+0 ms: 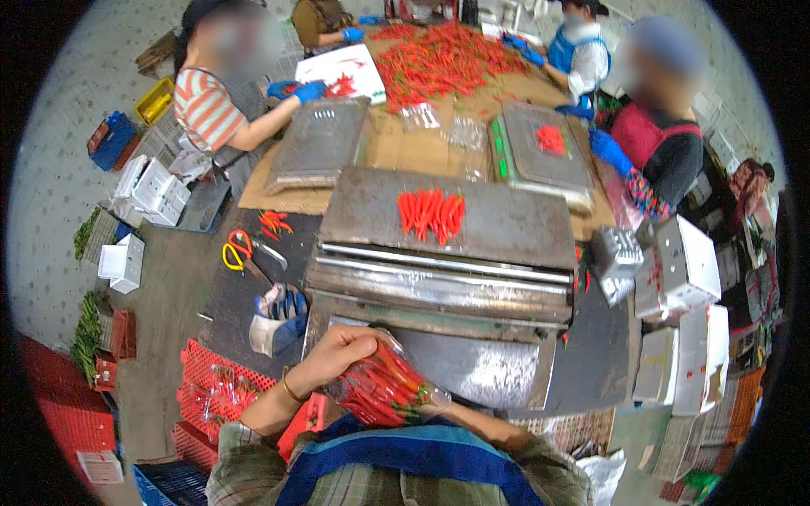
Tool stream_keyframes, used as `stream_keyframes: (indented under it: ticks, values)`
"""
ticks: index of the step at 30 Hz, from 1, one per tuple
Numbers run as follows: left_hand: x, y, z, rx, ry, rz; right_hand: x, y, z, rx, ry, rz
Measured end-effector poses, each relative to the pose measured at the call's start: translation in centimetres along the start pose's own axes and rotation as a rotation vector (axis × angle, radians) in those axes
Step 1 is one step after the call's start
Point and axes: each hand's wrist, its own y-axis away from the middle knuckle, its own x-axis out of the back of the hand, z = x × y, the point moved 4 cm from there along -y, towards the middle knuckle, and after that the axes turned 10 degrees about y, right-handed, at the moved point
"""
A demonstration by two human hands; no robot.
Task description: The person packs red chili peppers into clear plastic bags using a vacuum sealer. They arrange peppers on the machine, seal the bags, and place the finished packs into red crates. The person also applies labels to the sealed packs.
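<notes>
My left hand (348, 354) grips the top of a clear plastic bag of red chili peppers (383, 389), held close in front of my apron. My right forearm (484, 427) reaches to the bag's right end; the hand itself is hidden behind the bag, so its grip cannot be seen. Just beyond the bag stands a metal wrapping machine (436, 284) with a shiny front plate (481, 373). A bunch of red chilies (432, 215), lined up side by side, lies on its upper plate (512, 221).
Scissors (237, 250), loose chilies (274, 222) and a blue-and-white work glove (278, 319) lie left of the machine. A red crate (196, 373) with bagged chilies is at lower left. White boxes (686, 259) stack at right. Gloved co-workers stand around a chili heap (443, 63).
</notes>
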Motion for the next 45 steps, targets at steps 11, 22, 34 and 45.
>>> stream_keyframes:
  ticks: [11, 22, 34, 45]
  values:
    - [0.5, 0.2, -0.6, -0.450, -0.324, 0.607, -3.3, 3.6, -10.4, 0.583, 0.035, 0.192]
    - [-3.8, 1.5, -0.1, -0.707, -0.047, 0.510, -8.7, 3.4, -10.2, 1.010, 1.074, 0.129]
    - [-8.5, 8.5, -0.5, -0.462, 0.388, 0.695, -12.8, 3.6, -8.6, 1.222, 1.359, -0.058]
    - [-10.2, 11.7, -5.4, -0.509, 1.037, 0.712, -10.4, 6.2, -6.1, 1.002, 1.471, -0.244]
